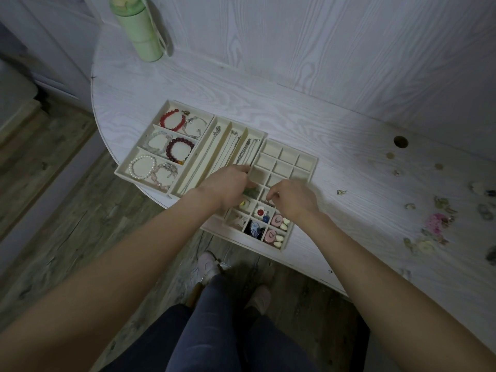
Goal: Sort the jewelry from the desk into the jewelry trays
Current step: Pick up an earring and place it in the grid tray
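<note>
Found three cream jewelry trays side by side near the desk's (322,146) front-left edge. Bracelet tray (126,167), leftmost: all three sections filled with beaded bracelets (173,120). Necklace tray (224,135), middle: chains laid in its long slots. Grid tray (308,163), rightmost: near cells filled with earrings (276,220), far cells bare. Judged roughly two-thirds done. Left unsorted: loose small pieces (437,222) scattered toward the desk's right edge. Left hand (228,187) curled over the necklace tray's near end; grip not discernible. Right hand (292,198) pinching something small over a middle grid cell; item too small to identify. No legible writing found, none on the green bottle (137,28) at the back-left corner.

Cream trays (308,160) – red bracelet (173,120) – green bottle (139,28).
</note>
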The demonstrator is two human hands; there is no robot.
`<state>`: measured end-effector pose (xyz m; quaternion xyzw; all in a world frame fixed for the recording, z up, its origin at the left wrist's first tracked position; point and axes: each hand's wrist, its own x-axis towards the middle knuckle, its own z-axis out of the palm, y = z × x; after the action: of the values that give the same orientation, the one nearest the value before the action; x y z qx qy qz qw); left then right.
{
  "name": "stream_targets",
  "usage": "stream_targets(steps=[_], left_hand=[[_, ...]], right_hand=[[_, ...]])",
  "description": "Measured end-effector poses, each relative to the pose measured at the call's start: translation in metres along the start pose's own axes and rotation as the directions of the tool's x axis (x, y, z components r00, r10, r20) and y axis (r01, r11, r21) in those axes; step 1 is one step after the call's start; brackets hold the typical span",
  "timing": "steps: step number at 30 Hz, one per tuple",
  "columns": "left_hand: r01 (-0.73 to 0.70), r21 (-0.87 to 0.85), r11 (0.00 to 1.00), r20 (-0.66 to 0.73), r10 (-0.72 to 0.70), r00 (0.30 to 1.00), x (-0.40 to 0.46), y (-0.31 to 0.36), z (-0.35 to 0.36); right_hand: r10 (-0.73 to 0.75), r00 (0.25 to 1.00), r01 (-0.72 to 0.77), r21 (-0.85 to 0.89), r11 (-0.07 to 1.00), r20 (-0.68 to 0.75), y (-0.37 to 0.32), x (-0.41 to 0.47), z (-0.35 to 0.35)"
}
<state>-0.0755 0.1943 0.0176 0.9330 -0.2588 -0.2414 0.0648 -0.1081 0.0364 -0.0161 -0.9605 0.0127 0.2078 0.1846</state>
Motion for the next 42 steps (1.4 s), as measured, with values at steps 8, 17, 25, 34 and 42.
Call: stream_targets(steps=[8, 17, 25, 34, 42], left_hand=[[0.001, -0.028, 1.000, 0.008, -0.001, 1.000, 0.001, 0.001, 0.001], [0.003, 0.020, 1.000, -0.091, -0.001, 0.996, 0.004, 0.025, -0.004], [-0.140, -0.052, 0.989, -0.180, 0.129, 0.975, 0.046, 0.076, 0.001], [-0.101, -0.244, 0.965, -0.002, 0.104, 0.995, 0.106, 0.144, 0.028], [-0.024, -0.235, 0.972, -0.030, 0.017, 0.999, 0.129, 0.153, 0.035]], right_hand=[[0.028, 0.999, -0.029, 0.036, 0.999, 0.021, 0.000, -0.005, -0.005], [0.154, 0.980, -0.116, 0.267, 0.957, -0.126, 0.029, -0.020, -0.026], [0.279, 0.941, -0.208, 0.327, 0.922, -0.189, 0.101, -0.028, -0.029], [0.301, 0.928, -0.224, 0.318, 0.921, -0.219, 0.136, -0.014, -0.024], [0.249, 0.945, -0.184, 0.285, 0.941, -0.211, 0.141, 0.003, -0.025]])
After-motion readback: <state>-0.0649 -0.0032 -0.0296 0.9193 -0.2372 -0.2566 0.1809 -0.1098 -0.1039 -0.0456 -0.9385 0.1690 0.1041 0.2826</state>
